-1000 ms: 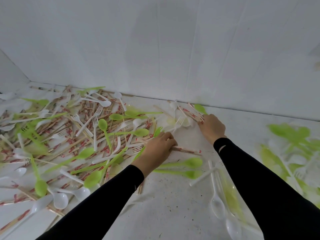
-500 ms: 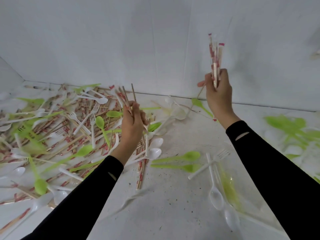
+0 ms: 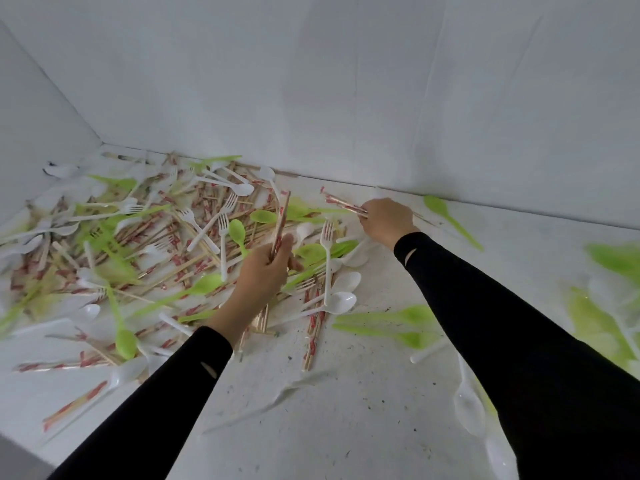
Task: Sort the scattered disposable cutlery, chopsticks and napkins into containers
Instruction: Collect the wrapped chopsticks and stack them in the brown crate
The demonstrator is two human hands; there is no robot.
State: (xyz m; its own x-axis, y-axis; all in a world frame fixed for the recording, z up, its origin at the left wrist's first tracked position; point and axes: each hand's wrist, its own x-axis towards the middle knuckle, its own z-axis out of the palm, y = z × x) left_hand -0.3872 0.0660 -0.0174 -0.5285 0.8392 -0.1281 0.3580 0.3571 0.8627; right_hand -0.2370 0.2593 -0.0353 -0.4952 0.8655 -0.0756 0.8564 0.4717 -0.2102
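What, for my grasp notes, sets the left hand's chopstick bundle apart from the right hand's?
The left bundle, in the left hand, is steeply raised; the right bundle, in the right hand, is held low, pointing left. The left bundle is over the pile; the right bundle is near the wall. Both are red-printed wrapped chopsticks held in curled fingers.

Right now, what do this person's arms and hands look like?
Long, close-fitting black sleeves cover both arms to the wrist: the left sleeve and the right sleeve. Each has a small slit near the cuff. The left hand and right hand are bare, without gloves.
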